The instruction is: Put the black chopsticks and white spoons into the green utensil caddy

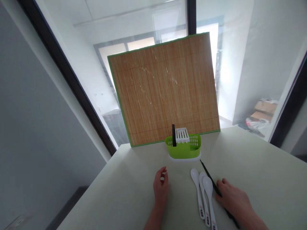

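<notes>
My right hand (233,198) is closed on black chopsticks (209,175), which lie slantwise on the table; the fingers hide their middle part. Left of them are 3 white spoons (208,186), side by side with bowls pointing away from me and printed marks on the handles. My left hand (161,185) rests over the table with loosely curled fingers, a gap by the thumb and nothing in it. Beyond both hands stands a green utensil basket (178,151) on a white base. Black sticks (174,135) stand upright in its left part, beside a white slatted piece (182,135).
A bamboo mat (165,89) with green edging leans against the glass behind the basket. The pale table (124,191) narrows toward its far end. Dark frame bars (72,83) border the glass, and cardboard boxes (263,110) lie beyond it at right.
</notes>
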### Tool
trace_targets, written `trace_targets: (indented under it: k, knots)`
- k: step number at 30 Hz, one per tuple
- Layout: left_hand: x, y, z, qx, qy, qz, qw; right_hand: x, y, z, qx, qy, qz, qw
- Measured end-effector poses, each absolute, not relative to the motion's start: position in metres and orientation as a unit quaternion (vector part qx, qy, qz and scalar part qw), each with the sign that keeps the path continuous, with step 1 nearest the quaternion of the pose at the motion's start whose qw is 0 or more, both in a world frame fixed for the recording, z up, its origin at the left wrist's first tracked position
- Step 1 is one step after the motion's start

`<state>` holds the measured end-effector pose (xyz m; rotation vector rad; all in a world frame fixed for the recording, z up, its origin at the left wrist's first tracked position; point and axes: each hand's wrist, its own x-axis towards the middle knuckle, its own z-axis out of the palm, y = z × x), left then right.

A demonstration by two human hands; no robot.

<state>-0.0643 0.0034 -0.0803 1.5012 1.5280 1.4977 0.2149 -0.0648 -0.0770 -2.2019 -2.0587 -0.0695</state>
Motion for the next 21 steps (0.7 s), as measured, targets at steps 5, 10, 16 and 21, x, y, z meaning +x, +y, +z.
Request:
trace_targets:
  k: [5,10,16,21]
  knots:
    - [-0.07,0.003,-0.084,0.553,0.563,0.557,0.26,0.242,-0.045,-0.084,-0.726,-0.684,-0.065,0.026]
    - [-0.073,0.007,-0.084,0.537,0.568,0.561,0.272,0.283,-0.032,-0.098,-0.715,-0.695,-0.056,0.039]
    - [-0.069,0.003,-0.082,0.539,0.564,0.555,0.291,0.306,-0.034,-0.09,-0.731,-0.678,-0.036,0.068]
    - [-0.057,-0.003,-0.066,0.555,0.532,0.554,0.32,0.276,-0.035,-0.038,-0.674,-0.713,-0.005,0.195]
